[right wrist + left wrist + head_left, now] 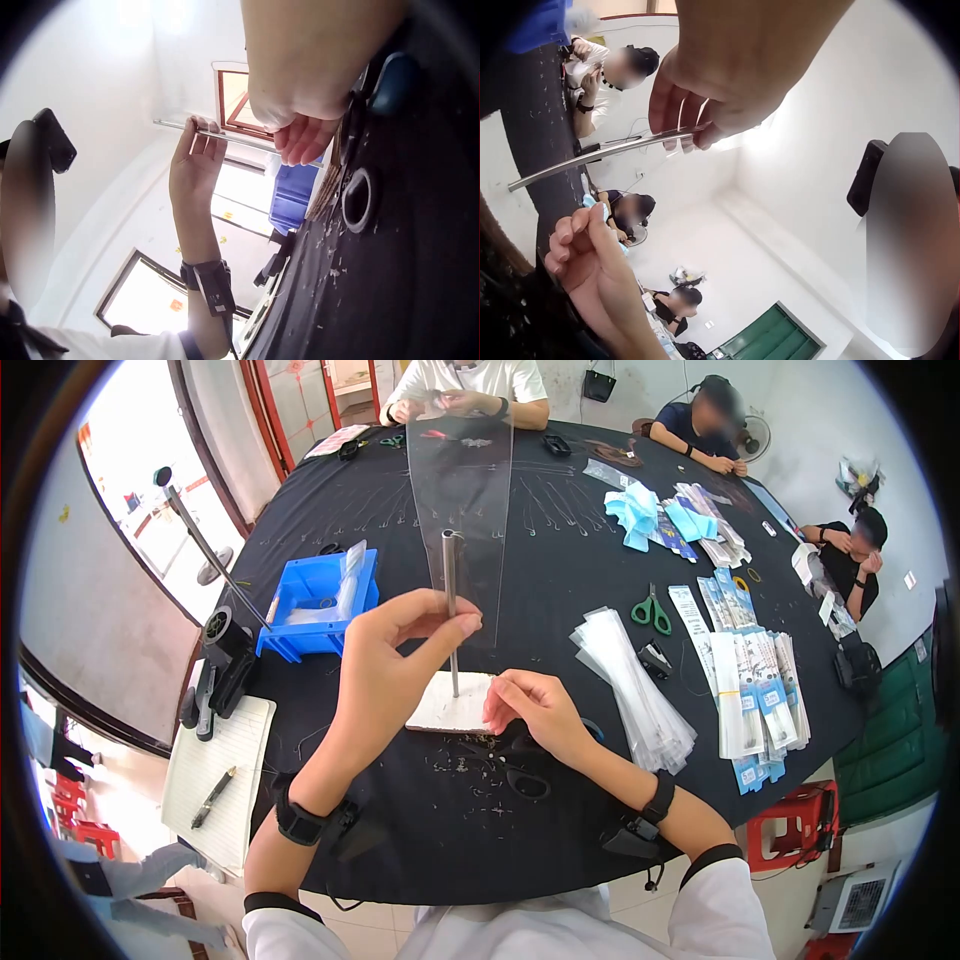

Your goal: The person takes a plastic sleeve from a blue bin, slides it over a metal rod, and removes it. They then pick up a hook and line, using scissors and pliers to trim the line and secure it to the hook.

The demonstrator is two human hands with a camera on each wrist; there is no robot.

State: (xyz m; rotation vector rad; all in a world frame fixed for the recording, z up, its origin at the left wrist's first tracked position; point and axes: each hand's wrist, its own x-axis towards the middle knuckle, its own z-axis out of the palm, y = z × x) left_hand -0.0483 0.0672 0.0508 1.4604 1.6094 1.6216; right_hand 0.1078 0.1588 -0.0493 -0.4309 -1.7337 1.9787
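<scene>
Black cloth (560,570) covers the table, and three other people sit around its far side, their features blurred. Before me stands one metal rod (449,575), its foot on one white board (432,705) whose right end is partly hidden by my right hand (545,712). That hand's fingers curl loosely beside the board; I cannot tell whether they touch it. My left hand (372,660) is clamped on the rod, thumb against fingertips, covering part of the metal. One clear sheet (480,585) rises behind, its outline faint, and I cannot make out what supports it. I count one blue tray (288,642), one notebook (250,760) and one pen (213,797) to the left. Right of the board lie green scissors (651,610) and overlapping clear sleeves (640,695), too many to count.
</scene>
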